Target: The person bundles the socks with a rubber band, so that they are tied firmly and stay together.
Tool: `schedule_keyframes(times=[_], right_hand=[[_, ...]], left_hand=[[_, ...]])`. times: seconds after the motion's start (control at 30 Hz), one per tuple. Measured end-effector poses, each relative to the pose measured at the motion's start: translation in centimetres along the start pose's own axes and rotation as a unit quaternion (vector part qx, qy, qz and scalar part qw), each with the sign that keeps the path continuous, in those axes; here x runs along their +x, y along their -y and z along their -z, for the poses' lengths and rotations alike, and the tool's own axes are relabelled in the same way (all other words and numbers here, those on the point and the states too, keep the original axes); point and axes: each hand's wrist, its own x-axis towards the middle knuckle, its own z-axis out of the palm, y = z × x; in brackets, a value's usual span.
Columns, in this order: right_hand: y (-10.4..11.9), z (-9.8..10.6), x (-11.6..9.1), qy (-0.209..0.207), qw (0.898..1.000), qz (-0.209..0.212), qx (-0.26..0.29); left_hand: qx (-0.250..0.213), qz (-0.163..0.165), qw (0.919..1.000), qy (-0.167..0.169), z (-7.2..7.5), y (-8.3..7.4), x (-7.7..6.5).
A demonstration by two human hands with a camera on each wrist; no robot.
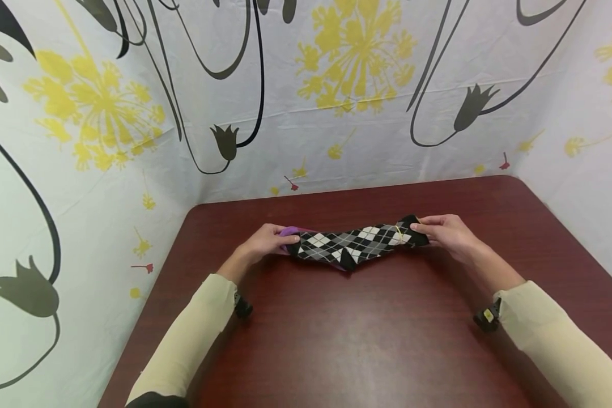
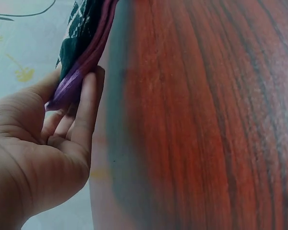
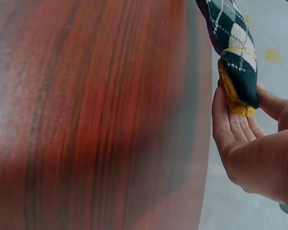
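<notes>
A pair of black, grey and white argyle socks (image 1: 369, 238) stretches between both hands above the table, with a black heel patch pointing down at the middle. My left hand (image 1: 265, 241) pinches one end, thumb in front and fingers behind. Purple cloth (image 2: 69, 88) shows there in the left wrist view, layered behind the argyle. At the other end my right hand (image 1: 449, 232) pinches the black tip. A thin yellow band (image 3: 237, 50) loops round the socks near that tip, and yellow fabric (image 3: 230, 93) lies against the back of it.
Beneath the socks is a dark red wood-grain table (image 1: 357, 328) with rounded far corners. White cloth (image 1: 306, 113) with yellow and grey flower prints hangs behind it and along both sides. Dark wrist cameras (image 1: 487, 317) sit at the sleeve cuffs.
</notes>
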Motion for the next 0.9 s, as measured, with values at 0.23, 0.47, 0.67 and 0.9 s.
schedule_keyframes(times=[0.23,0.47,0.67,0.9], right_hand=[[-0.4,-0.3,1.0,-0.020,0.999,-0.022,-0.020],[-0.6,-0.7,1.4,-0.029,0.997,-0.041,-0.053],[-0.7,-0.6,1.4,-0.035,0.997,-0.051,-0.050],[-1.2,-0.4,1.3,-0.059,0.997,-0.035,-0.044]], left_hand=[[-0.025,0.015,0.9993,-0.026,-0.3,0.5,0.5],[-0.036,0.020,0.9982,-0.043,-0.4,0.8,0.6],[-0.039,0.026,0.9966,-0.068,-0.5,0.6,0.6],[-0.044,0.020,0.9944,-0.093,-0.3,0.8,0.4]])
